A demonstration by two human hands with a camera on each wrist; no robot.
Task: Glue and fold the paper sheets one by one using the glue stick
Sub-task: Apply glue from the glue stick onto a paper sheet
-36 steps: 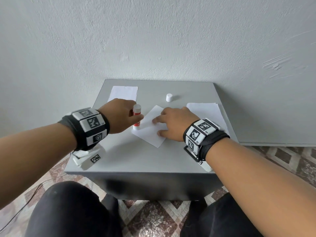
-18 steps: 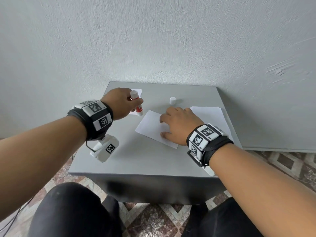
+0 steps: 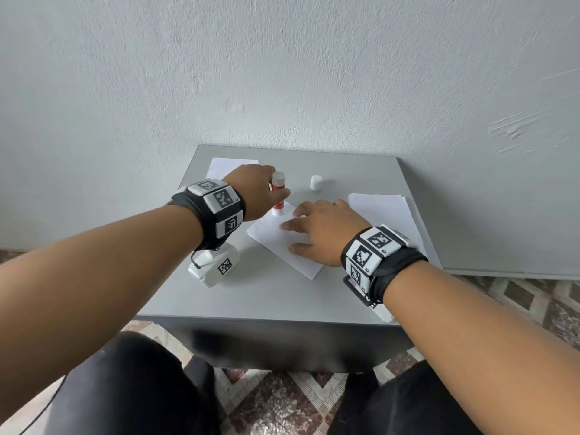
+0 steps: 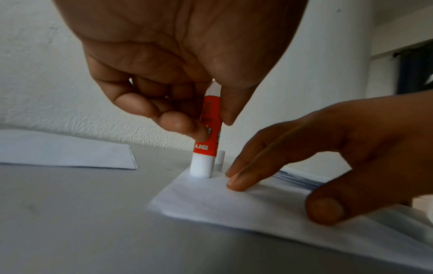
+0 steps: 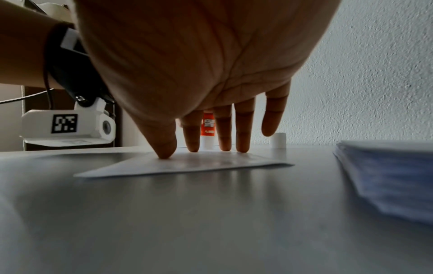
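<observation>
My left hand pinches an orange and white glue stick upright, its tip down on the far corner of a white paper sheet. The sheet lies askew in the middle of the grey table. My right hand lies flat on the sheet with straight fingers pressing it down, right beside the glue stick.
The glue stick's white cap stands behind the sheet. A stack of white sheets lies at the right. Another white paper lies at the far left corner. A wall rises directly behind the table.
The left hand lifted the glue stick off the sheet's left corner, swung it away, and has set its tip down on the sheet's far corner. The right hand stayed pressed on the sheet.
</observation>
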